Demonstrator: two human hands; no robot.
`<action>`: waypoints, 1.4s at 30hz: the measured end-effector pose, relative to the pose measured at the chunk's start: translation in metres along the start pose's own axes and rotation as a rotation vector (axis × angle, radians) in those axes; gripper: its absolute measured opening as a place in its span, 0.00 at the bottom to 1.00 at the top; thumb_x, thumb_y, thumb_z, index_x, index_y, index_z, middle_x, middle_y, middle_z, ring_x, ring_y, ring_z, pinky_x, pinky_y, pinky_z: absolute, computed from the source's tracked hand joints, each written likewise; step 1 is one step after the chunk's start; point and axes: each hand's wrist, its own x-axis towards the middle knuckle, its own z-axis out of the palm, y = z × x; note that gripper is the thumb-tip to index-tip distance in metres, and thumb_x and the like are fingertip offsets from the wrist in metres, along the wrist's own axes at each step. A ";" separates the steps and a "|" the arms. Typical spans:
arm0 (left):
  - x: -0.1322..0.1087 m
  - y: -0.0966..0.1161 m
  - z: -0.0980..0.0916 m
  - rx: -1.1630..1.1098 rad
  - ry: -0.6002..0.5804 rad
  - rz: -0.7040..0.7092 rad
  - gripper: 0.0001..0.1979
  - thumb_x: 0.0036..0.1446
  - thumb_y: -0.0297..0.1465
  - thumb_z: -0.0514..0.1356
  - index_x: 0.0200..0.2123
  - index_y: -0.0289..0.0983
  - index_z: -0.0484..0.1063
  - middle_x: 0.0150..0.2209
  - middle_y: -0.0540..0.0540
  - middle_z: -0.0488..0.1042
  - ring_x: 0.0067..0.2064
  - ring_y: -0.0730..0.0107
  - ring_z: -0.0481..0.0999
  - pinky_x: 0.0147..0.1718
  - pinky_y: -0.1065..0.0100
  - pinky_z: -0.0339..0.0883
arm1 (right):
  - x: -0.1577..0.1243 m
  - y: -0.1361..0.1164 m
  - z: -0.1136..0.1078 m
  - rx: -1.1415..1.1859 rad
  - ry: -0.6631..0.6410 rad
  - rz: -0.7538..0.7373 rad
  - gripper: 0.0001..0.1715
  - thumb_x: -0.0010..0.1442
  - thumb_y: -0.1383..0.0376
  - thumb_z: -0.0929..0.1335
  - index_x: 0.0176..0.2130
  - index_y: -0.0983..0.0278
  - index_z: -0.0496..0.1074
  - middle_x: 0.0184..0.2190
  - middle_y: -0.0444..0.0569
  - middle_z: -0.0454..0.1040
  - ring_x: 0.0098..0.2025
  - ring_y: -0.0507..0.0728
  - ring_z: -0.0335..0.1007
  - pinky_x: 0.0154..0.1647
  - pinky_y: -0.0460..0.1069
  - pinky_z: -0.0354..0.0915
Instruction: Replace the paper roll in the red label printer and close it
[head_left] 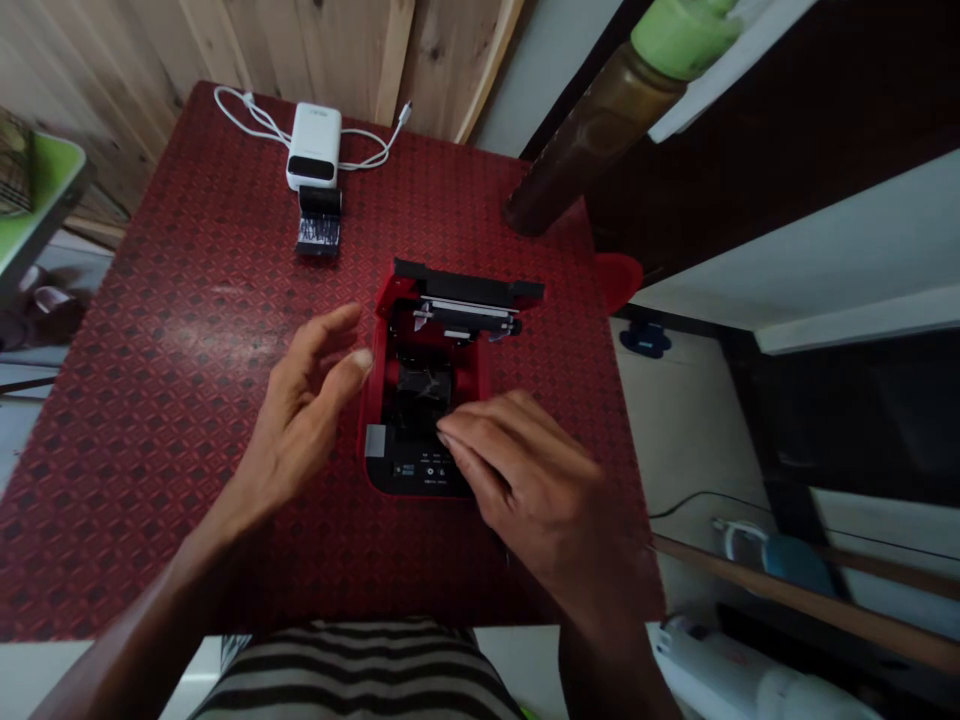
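A small red and black printer lies open on the red patterned table, its black lid flipped back. A dark roll sits in its inner bay. My left hand hovers at the printer's left side with fingers spread, the thumb tip touching the red casing. My right hand rests over the printer's front right, fingers pressed together with their tips at the bay's near edge. Whether they pinch anything is hidden.
A white power bank with a white cable lies at the table's far side, a small black device just in front of it. A brown bottle with a green cap stands at the far right. Dark shelving rises on the right.
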 end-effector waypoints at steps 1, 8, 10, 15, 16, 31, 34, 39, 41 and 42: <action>0.009 0.003 0.003 0.003 0.014 0.055 0.25 0.74 0.48 0.69 0.67 0.44 0.81 0.71 0.40 0.81 0.72 0.42 0.79 0.70 0.45 0.74 | -0.004 -0.002 0.001 -0.013 0.011 -0.001 0.13 0.79 0.77 0.70 0.45 0.61 0.81 0.38 0.47 0.86 0.40 0.56 0.82 0.45 0.53 0.80; 0.056 0.021 0.023 -0.027 -0.042 0.230 0.25 0.81 0.54 0.60 0.55 0.43 0.89 0.56 0.44 0.86 0.62 0.48 0.84 0.68 0.46 0.73 | -0.022 -0.011 0.006 -0.077 0.051 -0.002 0.13 0.77 0.78 0.71 0.51 0.61 0.81 0.41 0.50 0.88 0.42 0.57 0.84 0.48 0.54 0.83; 0.058 0.024 0.026 -0.037 -0.036 0.213 0.25 0.80 0.54 0.61 0.44 0.43 0.90 0.45 0.44 0.86 0.57 0.49 0.86 0.63 0.49 0.77 | -0.024 -0.012 0.008 -0.079 0.056 0.002 0.14 0.76 0.79 0.71 0.51 0.62 0.81 0.42 0.51 0.88 0.41 0.58 0.84 0.47 0.55 0.83; 0.043 0.029 0.021 -0.001 -0.061 0.204 0.10 0.72 0.39 0.71 0.36 0.44 0.86 0.48 0.44 0.87 0.71 0.46 0.78 0.70 0.49 0.73 | -0.029 -0.015 0.012 -0.137 0.099 -0.020 0.15 0.76 0.79 0.71 0.53 0.62 0.81 0.46 0.53 0.90 0.45 0.60 0.86 0.50 0.56 0.84; 0.037 0.027 0.019 0.004 -0.069 0.176 0.05 0.69 0.38 0.72 0.41 0.44 0.87 0.52 0.44 0.87 0.72 0.45 0.77 0.72 0.48 0.71 | -0.031 -0.017 0.012 -0.171 0.114 -0.016 0.15 0.75 0.79 0.72 0.53 0.61 0.81 0.49 0.54 0.90 0.48 0.61 0.87 0.53 0.57 0.84; -0.020 -0.007 0.013 -0.117 -0.139 -0.190 0.38 0.65 0.40 0.75 0.76 0.43 0.73 0.76 0.39 0.76 0.81 0.43 0.71 0.80 0.43 0.66 | -0.030 -0.016 0.017 -0.160 0.114 0.056 0.09 0.78 0.73 0.73 0.56 0.65 0.79 0.60 0.59 0.90 0.65 0.63 0.88 0.70 0.59 0.81; -0.020 -0.006 0.013 -0.095 -0.118 -0.186 0.36 0.66 0.41 0.76 0.74 0.44 0.75 0.76 0.40 0.77 0.80 0.43 0.72 0.79 0.45 0.68 | -0.032 -0.017 0.018 -0.142 0.122 0.087 0.09 0.79 0.72 0.72 0.56 0.64 0.80 0.60 0.57 0.90 0.66 0.62 0.88 0.71 0.58 0.80; -0.019 -0.008 0.013 -0.072 -0.112 -0.182 0.34 0.67 0.42 0.76 0.72 0.45 0.77 0.75 0.41 0.79 0.78 0.41 0.76 0.76 0.44 0.73 | -0.034 -0.012 0.022 -0.074 0.144 0.111 0.07 0.79 0.71 0.72 0.54 0.64 0.80 0.59 0.56 0.91 0.66 0.61 0.88 0.73 0.57 0.79; -0.020 -0.009 0.012 -0.088 -0.115 -0.195 0.36 0.66 0.43 0.77 0.73 0.45 0.76 0.74 0.40 0.80 0.75 0.41 0.79 0.72 0.45 0.77 | -0.036 -0.011 0.025 -0.060 0.174 0.106 0.08 0.79 0.72 0.72 0.55 0.64 0.80 0.59 0.56 0.91 0.66 0.61 0.87 0.73 0.58 0.79; -0.021 -0.010 0.012 -0.096 -0.115 -0.208 0.37 0.65 0.44 0.77 0.74 0.44 0.76 0.73 0.40 0.81 0.73 0.40 0.81 0.71 0.45 0.79 | -0.037 -0.010 0.026 -0.055 0.183 0.100 0.09 0.79 0.72 0.72 0.56 0.64 0.80 0.59 0.57 0.91 0.67 0.61 0.87 0.74 0.58 0.79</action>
